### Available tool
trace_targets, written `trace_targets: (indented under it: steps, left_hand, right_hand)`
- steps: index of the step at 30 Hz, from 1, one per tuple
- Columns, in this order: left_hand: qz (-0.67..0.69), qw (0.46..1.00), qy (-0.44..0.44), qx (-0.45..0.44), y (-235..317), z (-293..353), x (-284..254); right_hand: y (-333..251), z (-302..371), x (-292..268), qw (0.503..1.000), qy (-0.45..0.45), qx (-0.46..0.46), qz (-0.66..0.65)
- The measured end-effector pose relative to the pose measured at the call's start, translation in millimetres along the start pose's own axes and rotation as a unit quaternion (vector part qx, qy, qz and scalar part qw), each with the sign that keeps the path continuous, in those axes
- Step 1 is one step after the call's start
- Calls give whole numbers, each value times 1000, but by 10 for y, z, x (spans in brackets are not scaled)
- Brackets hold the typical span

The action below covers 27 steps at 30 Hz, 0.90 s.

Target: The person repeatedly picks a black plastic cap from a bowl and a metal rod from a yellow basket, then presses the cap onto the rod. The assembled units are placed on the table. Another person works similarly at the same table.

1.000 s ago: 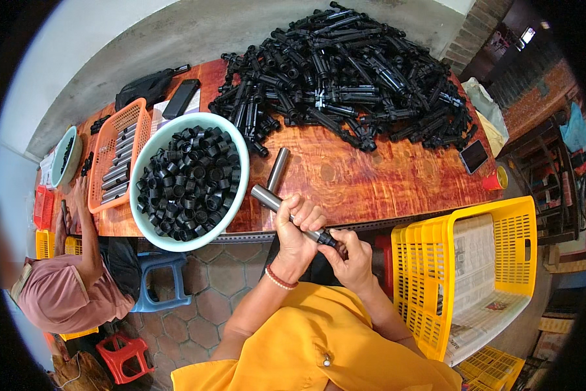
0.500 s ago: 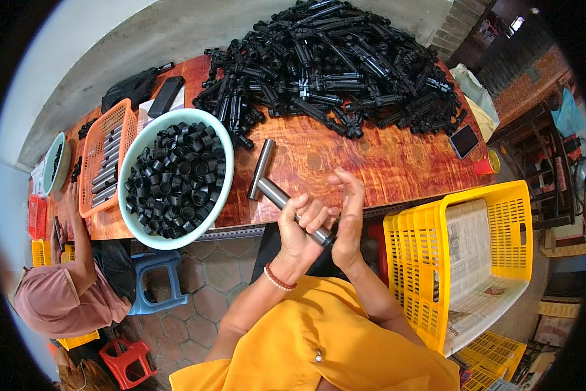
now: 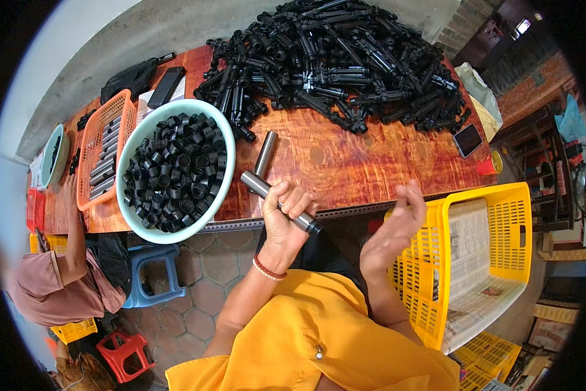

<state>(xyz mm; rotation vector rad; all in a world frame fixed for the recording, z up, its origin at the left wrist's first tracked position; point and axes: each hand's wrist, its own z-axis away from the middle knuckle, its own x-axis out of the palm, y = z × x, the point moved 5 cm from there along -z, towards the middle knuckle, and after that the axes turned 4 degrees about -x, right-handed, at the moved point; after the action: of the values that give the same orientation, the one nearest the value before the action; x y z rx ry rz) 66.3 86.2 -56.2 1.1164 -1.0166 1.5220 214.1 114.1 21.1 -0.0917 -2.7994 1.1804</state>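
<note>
My left hand (image 3: 286, 218) is wrapped round a metal tube (image 3: 256, 184) held at a slant above the table's front edge. A black end piece (image 3: 314, 228) shows at the tube's lower right end. To the right, my right hand (image 3: 392, 234) is raised with its fingers stretched and holds nothing, close to the yellow crate. A second metal tube (image 3: 266, 152) lies on the table just beyond the held one. On the left stands a pale green basin (image 3: 230, 171) full of short black plastic caps (image 3: 172, 169).
A large heap of black plastic parts (image 3: 332, 72) covers the back of the wooden table (image 3: 312, 156). An orange basket (image 3: 84, 169) holds more tubes. A yellow crate (image 3: 444, 274) lined with newspaper stands at right. A phone (image 3: 467, 141) lies near the right edge. A co-worker (image 3: 71, 280) sits at left.
My right hand has moved away to the right from the tube's capped end. My left hand, still gripping the tube, has shifted slightly left and up.
</note>
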Motion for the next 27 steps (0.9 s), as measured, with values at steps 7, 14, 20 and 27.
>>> trace_targets:
  steps: [7,14,20,27]
  left_hand:
    - [-48,996,-28,-74,-281,8,41]
    - [-30,998,-38,-42,-134,-23,73]
    - [-27,998,-46,-38,-86,-23,91]
    - [-72,995,-66,-14,-12,-20,121]
  right_hand:
    - [67,133,510,978,-199,-38,44]
    - [310,163,144,995,-96,16,15]
    - [325,415,30,978,-191,87,-3]
    - [266,686,121,945,-282,160,-44]
